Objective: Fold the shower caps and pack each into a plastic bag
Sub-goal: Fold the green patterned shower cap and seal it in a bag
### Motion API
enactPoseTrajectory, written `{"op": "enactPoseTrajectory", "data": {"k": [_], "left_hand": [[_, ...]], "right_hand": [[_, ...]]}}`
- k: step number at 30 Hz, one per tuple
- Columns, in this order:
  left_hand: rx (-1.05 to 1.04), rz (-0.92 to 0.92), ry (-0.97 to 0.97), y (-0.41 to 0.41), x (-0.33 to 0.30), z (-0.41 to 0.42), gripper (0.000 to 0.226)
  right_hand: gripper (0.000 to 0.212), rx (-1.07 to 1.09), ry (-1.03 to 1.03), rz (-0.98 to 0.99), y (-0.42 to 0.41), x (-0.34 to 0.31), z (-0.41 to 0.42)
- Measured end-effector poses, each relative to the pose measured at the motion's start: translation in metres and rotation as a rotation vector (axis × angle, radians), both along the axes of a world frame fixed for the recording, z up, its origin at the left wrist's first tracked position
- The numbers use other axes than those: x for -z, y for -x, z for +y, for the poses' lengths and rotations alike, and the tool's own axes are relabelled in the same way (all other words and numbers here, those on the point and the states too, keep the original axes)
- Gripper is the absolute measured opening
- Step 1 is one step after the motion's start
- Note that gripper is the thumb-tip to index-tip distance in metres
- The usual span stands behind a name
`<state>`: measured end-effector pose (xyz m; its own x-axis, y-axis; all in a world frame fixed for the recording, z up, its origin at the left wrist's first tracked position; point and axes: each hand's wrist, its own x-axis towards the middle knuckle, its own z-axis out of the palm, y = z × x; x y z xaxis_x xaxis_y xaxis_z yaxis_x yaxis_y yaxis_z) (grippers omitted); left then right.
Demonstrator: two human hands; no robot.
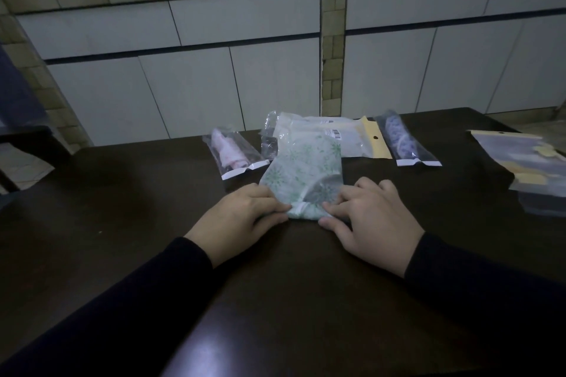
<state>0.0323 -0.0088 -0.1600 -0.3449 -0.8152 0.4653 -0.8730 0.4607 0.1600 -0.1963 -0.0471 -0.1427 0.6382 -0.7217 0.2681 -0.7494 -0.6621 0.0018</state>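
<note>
Green-printed shower cap (303, 171) lies on the dark table (122, 208); left hand (242, 217) and right hand (370, 217) pinch its six-o'clock edge with curled fingers.

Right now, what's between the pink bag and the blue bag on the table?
In the head view, between the pink bag and the blue bag lie a green shower cap and white packets behind it.
</note>
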Motion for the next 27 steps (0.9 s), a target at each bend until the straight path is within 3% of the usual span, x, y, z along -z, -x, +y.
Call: {"op": "enactPoseTrajectory", "data": {"k": [11,22,27], "left_hand": [[-0.062,0.011,0.013,0.0048,-0.0028,0.0046,0.037],[-0.088,0.098,-0.02,0.0043,-0.0065,0.0052,0.04],[-0.124,0.12,-0.06,0.0063,-0.0067,0.0081,0.017]], "right_hand": [[0.032,-0.016,0.032,-0.221,0.0035,0.0045,-0.0058],[0.05,0.015,0.023,-0.135,0.0011,0.0032,-0.0079],[0.05,0.016,0.009,-0.145,0.0003,0.005,-0.0074]]}}
